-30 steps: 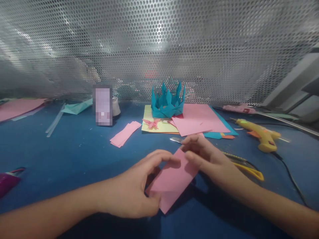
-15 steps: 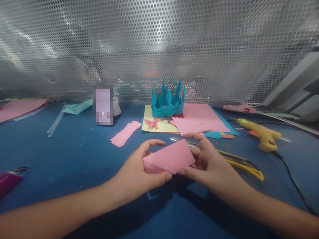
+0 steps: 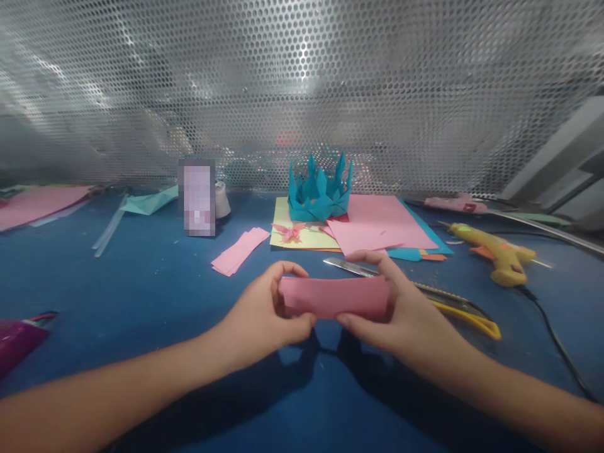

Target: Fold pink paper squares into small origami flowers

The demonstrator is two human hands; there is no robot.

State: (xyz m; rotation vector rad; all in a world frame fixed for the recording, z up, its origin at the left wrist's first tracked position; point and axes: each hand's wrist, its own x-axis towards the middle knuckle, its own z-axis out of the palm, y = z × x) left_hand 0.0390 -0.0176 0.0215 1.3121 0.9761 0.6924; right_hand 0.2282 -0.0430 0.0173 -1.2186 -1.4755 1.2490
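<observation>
A small pink paper strip [image 3: 335, 297] is held up lengthwise between both hands, its long edge level and its surface slightly curved. My left hand [image 3: 278, 308] grips its left end, thumb along the lower edge and fingers behind. At the other end, my right hand [image 3: 384, 302] pinches the strip, thumb below and index finger raised past the top. Just behind the right hand lies a yellow utility knife [image 3: 462, 311], its blade showing to the left. Several pink paper strips [image 3: 240, 251] lie fanned beyond the left hand.
A blue paper crown [image 3: 319, 195] stands on stacked coloured sheets [image 3: 387, 226], beside a pink folded paper flower [image 3: 289, 233]. At right lies a yellow hot glue gun [image 3: 495, 251] with its cord. A blurred phone [image 3: 197, 198] leans on a white spool [image 3: 221, 200]. Perforated metal [image 3: 302, 94] closes off the back.
The pink strip has turned from a tilt to level, facing me lengthwise. My right hand has closed onto its right end, and the left fingers have curled in.
</observation>
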